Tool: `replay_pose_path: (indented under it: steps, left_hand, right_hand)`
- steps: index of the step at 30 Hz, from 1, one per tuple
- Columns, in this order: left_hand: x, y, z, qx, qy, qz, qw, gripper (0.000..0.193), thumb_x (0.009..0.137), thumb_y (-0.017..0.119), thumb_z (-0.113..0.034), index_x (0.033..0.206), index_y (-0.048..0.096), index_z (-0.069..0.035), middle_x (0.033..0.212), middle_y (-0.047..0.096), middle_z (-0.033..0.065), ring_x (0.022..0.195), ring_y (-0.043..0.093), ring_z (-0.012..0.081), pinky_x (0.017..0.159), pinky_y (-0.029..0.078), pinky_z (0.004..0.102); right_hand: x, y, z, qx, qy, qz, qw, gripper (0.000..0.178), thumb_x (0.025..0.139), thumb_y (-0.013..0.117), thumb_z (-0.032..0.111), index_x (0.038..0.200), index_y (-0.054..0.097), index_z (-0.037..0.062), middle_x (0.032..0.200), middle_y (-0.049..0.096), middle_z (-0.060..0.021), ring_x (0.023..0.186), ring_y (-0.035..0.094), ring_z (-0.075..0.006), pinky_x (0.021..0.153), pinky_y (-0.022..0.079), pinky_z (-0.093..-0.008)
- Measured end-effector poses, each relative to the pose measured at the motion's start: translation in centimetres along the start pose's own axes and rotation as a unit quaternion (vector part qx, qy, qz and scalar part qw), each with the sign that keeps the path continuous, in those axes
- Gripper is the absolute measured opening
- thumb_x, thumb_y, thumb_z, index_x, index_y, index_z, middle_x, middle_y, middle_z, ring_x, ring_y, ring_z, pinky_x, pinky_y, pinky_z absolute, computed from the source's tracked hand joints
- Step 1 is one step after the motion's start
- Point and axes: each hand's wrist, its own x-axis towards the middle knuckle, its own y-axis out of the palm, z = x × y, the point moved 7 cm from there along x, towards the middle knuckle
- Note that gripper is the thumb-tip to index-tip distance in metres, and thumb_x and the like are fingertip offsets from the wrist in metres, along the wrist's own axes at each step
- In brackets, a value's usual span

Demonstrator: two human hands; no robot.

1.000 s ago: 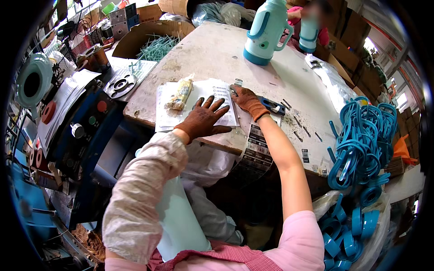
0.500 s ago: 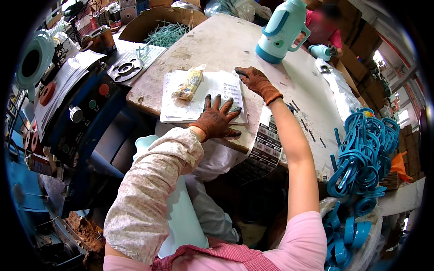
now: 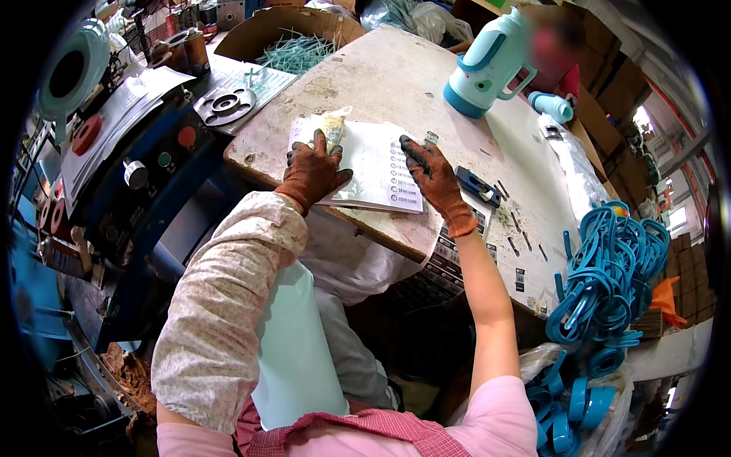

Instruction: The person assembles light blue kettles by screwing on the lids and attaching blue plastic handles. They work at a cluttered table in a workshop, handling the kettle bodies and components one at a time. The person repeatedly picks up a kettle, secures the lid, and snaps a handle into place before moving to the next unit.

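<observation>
At 1 paper stack [image 3: 371,161], 1 left hand [image 3: 311,175] and 1 right hand [image 3: 436,181] are spread.

Site: a factory workshop. Evidence: to your left, a machine panel [image 3: 152,190] with knob and coloured buttons; before you, a scuffed worktable [image 3: 373,68] bearing a turquoise flask [image 3: 483,65]; beyond its left edge, a carton [image 3: 244,42] of thin green strips [image 3: 293,53]; to your right, bundled blue straps [image 3: 605,278], blue plastic rings [image 3: 598,404], stacked brown boxes [image 3: 693,263].
</observation>
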Motion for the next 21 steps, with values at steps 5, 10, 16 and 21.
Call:
replay_pose_path:
  steps: [5, 10, 16, 21]
  left_hand:
    - [0.1, -1.6, 0.4, 0.039, 0.013, 0.103, 0.994, 0.05, 0.085, 0.053, -0.049, 0.117, 0.059, -0.011, 0.122, 0.047, 0.0341, 0.075, 0.067, 0.0367, 0.057, 0.054, 0.0448]
    - [-9.6, -11.4, 2.5, -0.178, 0.163, 0.066, 0.968, 0.077, 0.065, 0.08, -0.043, 0.131, 0.049, -0.018, 0.142, 0.038, 0.0155, 0.131, 0.035, 0.0375, 0.105, 0.032, 0.0524]
    - [-28.6, -14.2, 4.0, -0.276, 0.149, 0.124, 0.941, 0.108, 0.044, 0.083, -0.055, 0.137, 0.042, -0.018, 0.146, 0.032, 0.0157, 0.137, 0.024, 0.0391, 0.11, 0.022, 0.0545]
    - [-31.8, -12.2, 4.8, -0.323, 0.094, 0.044, 0.941, 0.122, 0.038, 0.078, -0.062, 0.139, 0.036, -0.008, 0.147, 0.031, 0.0164, 0.138, 0.024, 0.0363, 0.112, 0.022, 0.0507]
  right_hand:
    - [-1.7, -1.5, 5.6, -0.03, -0.088, -0.007, 0.996, 0.042, 0.08, 0.062, 0.005, 0.121, 0.058, 0.008, 0.1, 0.055, -0.0169, 0.093, 0.055, -0.0345, 0.08, 0.047, -0.039]
    - [-7.6, -2.7, 14.3, -0.02, -0.154, 0.035, 0.987, 0.053, 0.069, 0.064, -0.002, 0.12, 0.059, 0.0088, 0.108, 0.055, -0.0172, 0.096, 0.056, -0.0351, 0.083, 0.048, -0.041]
    - [-14.8, 0.4, 21.3, 0.088, -0.134, 0.122, 0.98, 0.053, 0.061, 0.067, 0.001, 0.113, 0.062, 0.0092, 0.111, 0.055, -0.0155, 0.097, 0.056, -0.0346, 0.081, 0.049, -0.0419]
    - [-17.1, 3.9, 26.0, 0.114, -0.11, 0.111, 0.981, 0.052, 0.062, 0.068, 0.005, 0.114, 0.062, 0.0095, 0.111, 0.055, -0.0158, 0.099, 0.054, -0.0338, 0.083, 0.047, -0.0429]
